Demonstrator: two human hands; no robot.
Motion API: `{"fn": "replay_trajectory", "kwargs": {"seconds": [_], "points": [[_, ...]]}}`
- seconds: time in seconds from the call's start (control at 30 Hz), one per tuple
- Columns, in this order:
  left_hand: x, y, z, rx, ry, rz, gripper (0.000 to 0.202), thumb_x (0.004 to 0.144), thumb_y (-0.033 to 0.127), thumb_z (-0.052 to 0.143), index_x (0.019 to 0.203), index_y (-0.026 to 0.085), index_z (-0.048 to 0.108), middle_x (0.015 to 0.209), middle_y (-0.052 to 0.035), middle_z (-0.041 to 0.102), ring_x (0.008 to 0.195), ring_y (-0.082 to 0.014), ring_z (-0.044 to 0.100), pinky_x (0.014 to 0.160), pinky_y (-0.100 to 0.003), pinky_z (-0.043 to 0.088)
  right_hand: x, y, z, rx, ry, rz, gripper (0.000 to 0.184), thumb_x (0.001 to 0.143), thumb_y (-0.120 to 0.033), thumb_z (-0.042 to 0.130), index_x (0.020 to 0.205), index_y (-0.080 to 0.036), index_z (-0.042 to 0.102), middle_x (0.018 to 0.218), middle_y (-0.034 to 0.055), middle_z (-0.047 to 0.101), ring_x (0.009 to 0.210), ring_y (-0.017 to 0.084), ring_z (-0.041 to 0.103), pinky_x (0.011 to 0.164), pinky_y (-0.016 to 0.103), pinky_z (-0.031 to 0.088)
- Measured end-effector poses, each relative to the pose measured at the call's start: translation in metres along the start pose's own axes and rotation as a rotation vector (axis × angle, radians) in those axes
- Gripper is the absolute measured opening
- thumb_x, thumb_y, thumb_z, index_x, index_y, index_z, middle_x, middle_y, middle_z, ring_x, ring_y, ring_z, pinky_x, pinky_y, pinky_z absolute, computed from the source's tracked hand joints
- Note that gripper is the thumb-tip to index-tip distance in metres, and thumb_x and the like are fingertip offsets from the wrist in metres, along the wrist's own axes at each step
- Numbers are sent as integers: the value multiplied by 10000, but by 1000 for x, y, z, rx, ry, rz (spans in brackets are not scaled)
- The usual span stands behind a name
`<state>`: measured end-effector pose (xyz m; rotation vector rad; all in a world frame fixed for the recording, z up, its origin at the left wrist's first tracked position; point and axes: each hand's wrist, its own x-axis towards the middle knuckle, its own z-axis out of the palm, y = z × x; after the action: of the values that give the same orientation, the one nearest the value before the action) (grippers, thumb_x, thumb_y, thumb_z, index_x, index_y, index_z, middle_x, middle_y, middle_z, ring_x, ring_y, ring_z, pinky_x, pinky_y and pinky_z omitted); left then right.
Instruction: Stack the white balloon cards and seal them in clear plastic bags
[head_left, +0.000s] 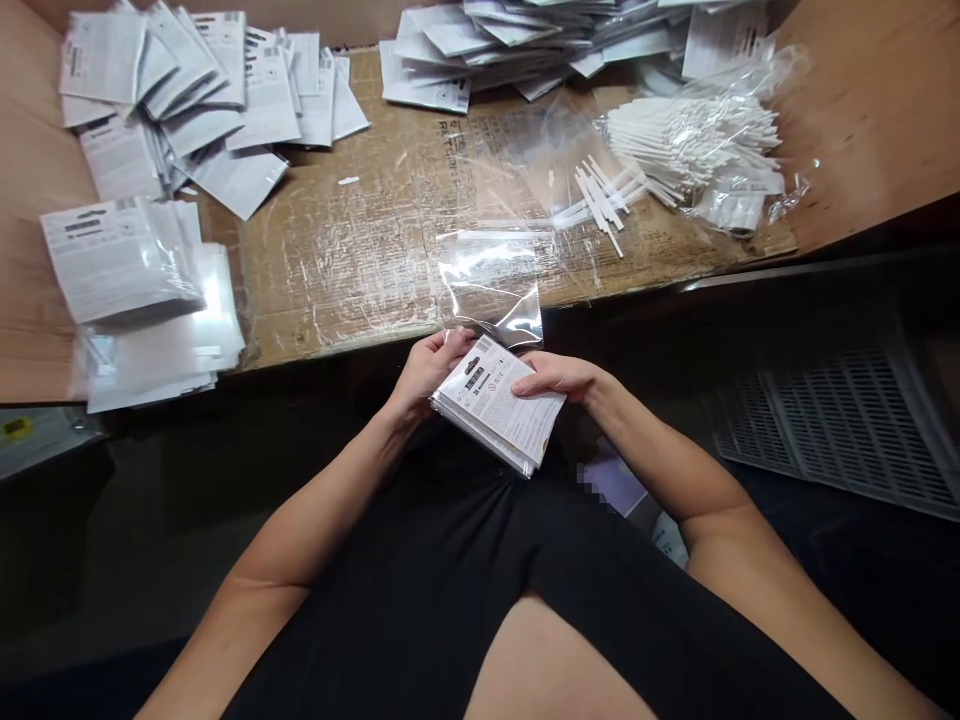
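Just in front of the work surface's near edge, my right hand (559,376) grips a stack of printed white packets (504,405), its thumb pressed on top. The uppermost packet has a dark hang slot, a barcode and small print. At the stack's upper left, my left hand (433,370) is closed with fingertips at a clear plastic bag (491,285); the bag rises past the edge onto the cardboard. Whether the left fingers pinch the bag, the packets or both is hard to make out.
Cardboard (337,240) covers the work surface between raised side walls. Packets are heaped at the left (187,100) and at the back (495,40). Toward the right, many white sticks (690,140) spill from a clear bag. A grey slatted crate (840,410) stands below right.
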<state>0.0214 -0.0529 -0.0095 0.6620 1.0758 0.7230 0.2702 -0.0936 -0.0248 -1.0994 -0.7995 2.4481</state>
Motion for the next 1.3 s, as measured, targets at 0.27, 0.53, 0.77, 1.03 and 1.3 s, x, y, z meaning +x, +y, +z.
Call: {"fn": "replay_trajectory", "kwargs": {"seconds": [0.27, 0.53, 0.77, 1.03, 1.3], "points": [[-16, 4, -5, -21, 31, 35, 532, 750, 581, 980, 1033, 176, 784, 892, -78, 808, 833, -227, 802, 737, -331, 637, -23, -9, 6, -68, 345, -181, 610, 614, -486, 1074, 1048, -113, 862, 1060, 151, 876, 879, 294, 846, 838, 387, 671], [-15, -25, 8, -149, 243, 205, 462, 867, 534, 873, 1178, 200, 805, 1161, -97, 845, 1122, -271, 804, 939, -403, 667, -16, -6, 33, -265, 613, -345, 611, 729, -559, 996, 1125, -141, 791, 1155, 141, 853, 1045, 342, 810, 972, 490, 656], [-22, -23, 19, -179, 147, 356, 475, 918, 648, 769, 1137, 228, 810, 1243, -108, 828, 1242, -332, 766, 959, -430, 667, -9, -18, 50, -227, 717, -565, 788, 757, -586, 985, 1313, -256, 533, 1157, 91, 808, 1047, 305, 798, 959, 480, 666], [-5, 96, -23, 197, 20, 795, 854, 688, 533, 1012, 1411, 251, 656, 1243, -114, 712, 1199, -330, 730, 912, -379, 635, 17, -103, 47, -432, 360, -773, 776, 751, -494, 985, 1357, -283, 549, 1099, 25, 774, 1043, 271, 772, 946, 423, 659], [62, 146, -58, 488, 42, 856, 672, 552, 464, 1071, 1039, 187, 700, 982, -56, 720, 905, -205, 689, 817, -296, 574, 102, -174, 5, -794, 516, -975, 815, 649, -502, 997, 1318, -207, 636, 1408, 124, 702, 1381, 333, 614, 1230, 481, 482]]}}
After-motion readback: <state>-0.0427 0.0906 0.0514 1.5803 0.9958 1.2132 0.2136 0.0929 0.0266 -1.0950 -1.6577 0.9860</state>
